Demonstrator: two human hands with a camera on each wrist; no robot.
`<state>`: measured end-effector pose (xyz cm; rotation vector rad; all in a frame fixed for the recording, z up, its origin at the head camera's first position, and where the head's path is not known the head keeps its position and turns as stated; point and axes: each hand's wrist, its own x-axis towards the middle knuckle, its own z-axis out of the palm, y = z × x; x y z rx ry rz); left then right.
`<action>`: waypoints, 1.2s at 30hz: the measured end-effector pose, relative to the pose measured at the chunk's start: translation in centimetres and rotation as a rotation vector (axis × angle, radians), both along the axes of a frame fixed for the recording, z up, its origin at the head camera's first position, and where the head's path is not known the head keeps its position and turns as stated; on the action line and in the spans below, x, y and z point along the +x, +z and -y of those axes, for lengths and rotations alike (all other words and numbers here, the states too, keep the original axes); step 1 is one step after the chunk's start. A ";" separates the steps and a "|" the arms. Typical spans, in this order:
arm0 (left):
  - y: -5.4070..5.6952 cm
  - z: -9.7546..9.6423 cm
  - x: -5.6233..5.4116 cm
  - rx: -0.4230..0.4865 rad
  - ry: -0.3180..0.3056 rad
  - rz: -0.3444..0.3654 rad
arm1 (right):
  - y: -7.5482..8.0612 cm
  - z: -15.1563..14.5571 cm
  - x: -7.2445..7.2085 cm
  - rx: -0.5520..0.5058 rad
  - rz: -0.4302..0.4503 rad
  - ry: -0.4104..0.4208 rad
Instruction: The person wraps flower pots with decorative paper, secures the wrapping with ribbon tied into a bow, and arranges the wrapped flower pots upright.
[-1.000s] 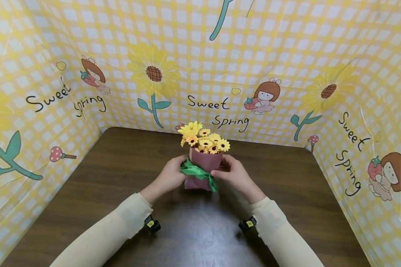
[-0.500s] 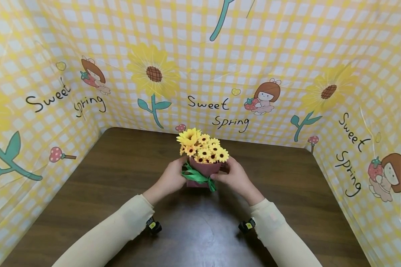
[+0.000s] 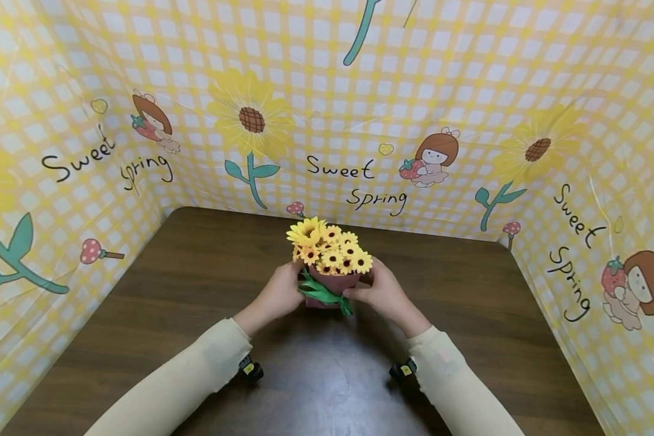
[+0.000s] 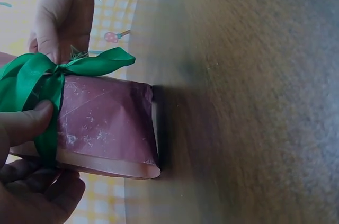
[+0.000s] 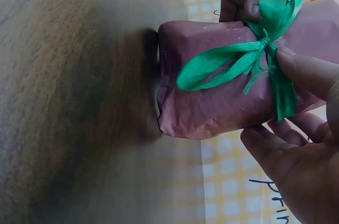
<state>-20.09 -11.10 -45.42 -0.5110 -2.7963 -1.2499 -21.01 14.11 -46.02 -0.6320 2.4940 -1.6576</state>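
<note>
A bouquet of yellow daisy-like flowers [image 3: 335,251] with dark centres stands between both hands, a larger yellow bloom at its left. Dusty-pink wrapping paper [image 4: 106,123] surrounds its lower part, tied at the middle with a green ribbon [image 5: 265,46] in a bow. From the left, my left hand [image 3: 278,293] grips the wrap, its thumb across the ribbon in the left wrist view. My right hand [image 3: 387,293] holds the opposite side, thumb beside the knot and fingers beneath in the right wrist view. The bouquet's base is at the tabletop; whether it touches, I cannot tell.
The dark brown wooden table [image 3: 152,339] extends around the bouquet. Yellow-and-white checked cloth [image 3: 327,109] printed with flowers and lettering encloses the back and both sides. Black wrist devices [image 3: 403,368] hang under both cuffs.
The bouquet's flower heads have come down and nearer to me as its top tilts my way, so less of the wrap's front shows. Both hands keep their hold and shift only slightly.
</note>
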 end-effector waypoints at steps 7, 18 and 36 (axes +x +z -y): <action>0.0 0.1 0.0 -0.044 -0.007 0.000 | 0.1 -0.1 0.2 0.019 0.022 -0.006; -0.3 0.1 0.3 -0.061 -0.029 -0.029 | -0.2 -0.3 0.4 0.042 0.073 -0.005; -0.9 0.1 0.3 -0.098 -0.049 0.003 | -0.9 -0.4 0.5 0.070 0.082 -0.001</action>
